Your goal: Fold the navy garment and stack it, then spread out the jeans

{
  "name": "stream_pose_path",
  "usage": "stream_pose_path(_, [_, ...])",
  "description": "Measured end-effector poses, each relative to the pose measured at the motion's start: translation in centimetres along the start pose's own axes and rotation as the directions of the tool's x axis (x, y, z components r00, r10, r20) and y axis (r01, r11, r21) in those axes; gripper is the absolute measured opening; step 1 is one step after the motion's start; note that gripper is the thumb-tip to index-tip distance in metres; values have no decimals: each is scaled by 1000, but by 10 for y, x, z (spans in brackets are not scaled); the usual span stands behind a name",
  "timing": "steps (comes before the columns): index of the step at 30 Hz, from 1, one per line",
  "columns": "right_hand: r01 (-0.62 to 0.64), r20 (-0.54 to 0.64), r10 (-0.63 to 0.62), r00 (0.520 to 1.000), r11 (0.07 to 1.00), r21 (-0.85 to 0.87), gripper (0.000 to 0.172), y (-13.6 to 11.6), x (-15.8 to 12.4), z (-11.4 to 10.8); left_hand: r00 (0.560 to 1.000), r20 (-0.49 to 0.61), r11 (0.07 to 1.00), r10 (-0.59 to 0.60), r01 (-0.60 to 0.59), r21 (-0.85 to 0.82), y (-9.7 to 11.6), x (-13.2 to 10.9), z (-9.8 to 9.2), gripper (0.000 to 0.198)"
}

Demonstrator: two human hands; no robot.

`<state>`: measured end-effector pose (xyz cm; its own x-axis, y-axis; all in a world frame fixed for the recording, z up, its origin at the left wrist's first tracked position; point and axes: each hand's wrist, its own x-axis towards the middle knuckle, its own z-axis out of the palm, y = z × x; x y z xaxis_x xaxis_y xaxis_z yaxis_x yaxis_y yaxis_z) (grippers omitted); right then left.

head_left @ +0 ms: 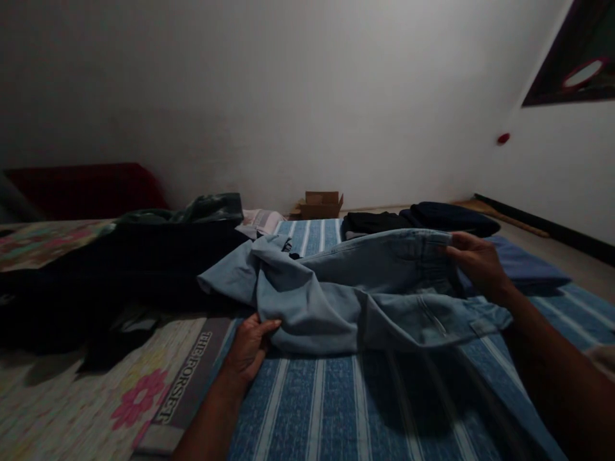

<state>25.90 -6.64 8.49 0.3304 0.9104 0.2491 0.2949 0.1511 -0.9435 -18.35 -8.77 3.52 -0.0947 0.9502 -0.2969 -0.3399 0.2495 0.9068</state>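
Head view: pale jeans (327, 314) partly hide the left hand (250, 346).

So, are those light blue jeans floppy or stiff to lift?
Probably floppy: the jeans crease into loose folds between the left hand and right hand. They likely won't roll, being spread out, and seem unlikely to break, being cloth.

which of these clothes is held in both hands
The light-blue denim trousers: left hand and right hand grip them, while the black clothing heap and folded dark clothes lie unheld.
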Motion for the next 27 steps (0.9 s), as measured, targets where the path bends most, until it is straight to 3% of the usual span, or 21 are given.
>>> stream_pose_path(4, [-192,80,203,976,973,-127,46,26,-6,-4,998,-41,998,-42,43,43,-4,5,-2,30])
stream_pose_path(8, [-364,142,411,901,891,-271,52,53,-26,-7,996,-73,998,-53,57,42,-3,6,-2,28])
stream_pose_path(14, [-418,197,541,818,793,-443,48,61,-38,-19,989,-133,997,-69,71,14,0,3,5,29])
stream_pose_path(20, [-320,326,495,805,826,-464,34,60,-42,-15,987,-152,991,-48,28,-127,6,5,11,19])
stream_pose_path(24, [-227,409,382,829,898,-378,23,56,-50,-3,990,-136,988,-27,6,-152,4,7,11,22])
stream_pose_path(27, [-159,381,288,879,929,-335,19,50,-53,1,993,-119,992,19,-33,-121,4,8,13,26])
